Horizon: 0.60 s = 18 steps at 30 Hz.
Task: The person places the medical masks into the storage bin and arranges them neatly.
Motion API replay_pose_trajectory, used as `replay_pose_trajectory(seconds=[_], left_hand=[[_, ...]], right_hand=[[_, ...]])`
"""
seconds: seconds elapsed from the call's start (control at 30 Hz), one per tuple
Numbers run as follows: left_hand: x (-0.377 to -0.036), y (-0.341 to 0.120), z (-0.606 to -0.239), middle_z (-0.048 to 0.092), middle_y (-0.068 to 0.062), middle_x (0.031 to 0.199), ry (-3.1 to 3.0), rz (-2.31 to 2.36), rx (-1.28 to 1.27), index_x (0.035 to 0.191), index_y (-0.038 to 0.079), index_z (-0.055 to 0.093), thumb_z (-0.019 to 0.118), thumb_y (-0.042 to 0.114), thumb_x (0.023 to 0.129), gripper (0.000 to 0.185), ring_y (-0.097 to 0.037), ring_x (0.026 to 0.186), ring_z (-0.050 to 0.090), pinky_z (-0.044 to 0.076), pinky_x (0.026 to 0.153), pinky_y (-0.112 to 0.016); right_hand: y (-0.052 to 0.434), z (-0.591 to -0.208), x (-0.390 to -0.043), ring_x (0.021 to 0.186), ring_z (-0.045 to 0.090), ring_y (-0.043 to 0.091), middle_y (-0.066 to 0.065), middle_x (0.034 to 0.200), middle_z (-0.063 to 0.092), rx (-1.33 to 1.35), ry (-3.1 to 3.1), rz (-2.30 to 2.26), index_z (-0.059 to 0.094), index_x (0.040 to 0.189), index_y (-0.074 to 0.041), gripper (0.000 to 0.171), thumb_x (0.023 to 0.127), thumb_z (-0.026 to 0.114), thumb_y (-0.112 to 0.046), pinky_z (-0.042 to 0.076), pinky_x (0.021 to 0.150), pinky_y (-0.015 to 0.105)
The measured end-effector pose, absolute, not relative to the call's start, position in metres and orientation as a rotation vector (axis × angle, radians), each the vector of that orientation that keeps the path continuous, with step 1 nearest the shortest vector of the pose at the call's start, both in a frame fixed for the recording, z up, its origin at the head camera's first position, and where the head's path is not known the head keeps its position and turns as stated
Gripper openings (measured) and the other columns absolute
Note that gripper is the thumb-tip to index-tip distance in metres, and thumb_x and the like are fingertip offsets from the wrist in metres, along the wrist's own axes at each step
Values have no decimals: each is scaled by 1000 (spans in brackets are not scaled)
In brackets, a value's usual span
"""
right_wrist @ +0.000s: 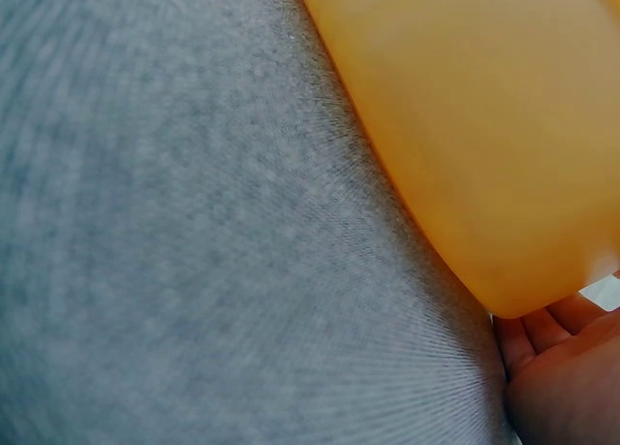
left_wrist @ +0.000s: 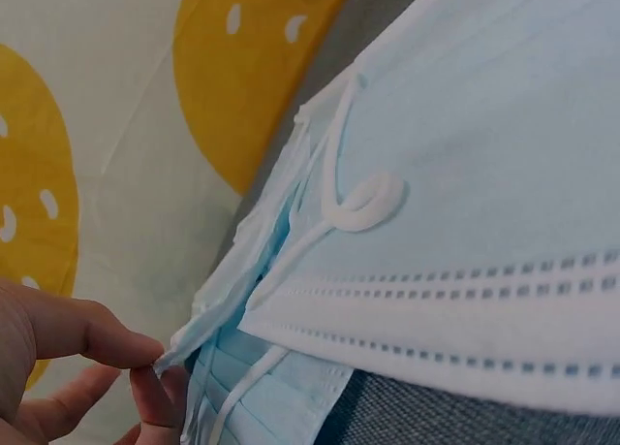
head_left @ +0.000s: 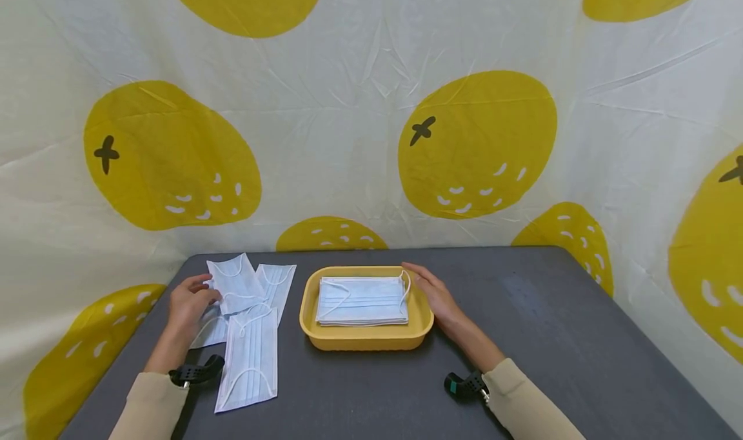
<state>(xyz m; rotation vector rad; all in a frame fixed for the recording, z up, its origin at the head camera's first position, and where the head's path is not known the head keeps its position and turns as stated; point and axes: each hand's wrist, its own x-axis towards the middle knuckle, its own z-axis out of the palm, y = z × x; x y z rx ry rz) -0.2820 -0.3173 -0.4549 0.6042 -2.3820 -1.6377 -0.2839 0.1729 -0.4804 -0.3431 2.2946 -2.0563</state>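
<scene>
A yellow tray (head_left: 311,324) stands mid-table with a stack of light blue face masks (head_left: 361,301) inside. My right hand (head_left: 434,295) rests flat against the tray's right rim with straight fingers; in the right wrist view the palm (right_wrist: 560,367) touches the tray wall (right_wrist: 484,125). Several loose masks (head_left: 249,324) lie spread on the table to the left. My left hand (head_left: 188,301) pinches the left edge of one of them; in the left wrist view thumb and fingertip (left_wrist: 145,367) nip a mask corner (left_wrist: 208,319) under an upper mask (left_wrist: 484,222).
The dark grey table (head_left: 522,337) runs to its right and front edges. A white cloth with yellow fruit prints (head_left: 476,143) hangs behind and wraps both sides. Wrist cameras (head_left: 194,372) sit on both forearms.
</scene>
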Motion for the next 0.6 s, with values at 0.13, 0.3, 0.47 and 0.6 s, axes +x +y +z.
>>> replay_pose_trajectory(seconds=[0.13,0.3,0.47,0.6], left_hand=[[-282,-317,-455,53,-20,136,-2377,-1652,603,148,2,51,66,3,93,57,-27,101,55,50,69,-13],[-282,-317,-457,57,-16,130,-2386,-1653,610,143,2,58,67,6,95,49,-26,100,55,54,79,-19],[-283,-317,-457,44,-26,153,-2379,-1698,630,147,-1,54,64,10,97,52,-35,116,49,46,112,-48],[-284,-317,-458,48,-24,148,-2380,-1679,634,147,-1,54,66,16,98,53,-33,113,50,48,102,-44]], right_hand=[[174,-480,-285,151,39,34,15,164,40,-344,2296,-2047,47,155,-9,44,114,34,-19,33,124,50],[174,-481,-284,151,38,35,17,163,40,-363,2297,-2058,46,155,-6,44,114,34,-18,32,124,51],[174,-482,-286,151,38,34,16,164,40,-359,2296,-2056,46,155,-6,44,114,34,-18,34,123,50],[174,-482,-286,150,40,32,14,163,42,-352,2298,-2062,47,155,-7,44,114,35,-18,34,123,48]])
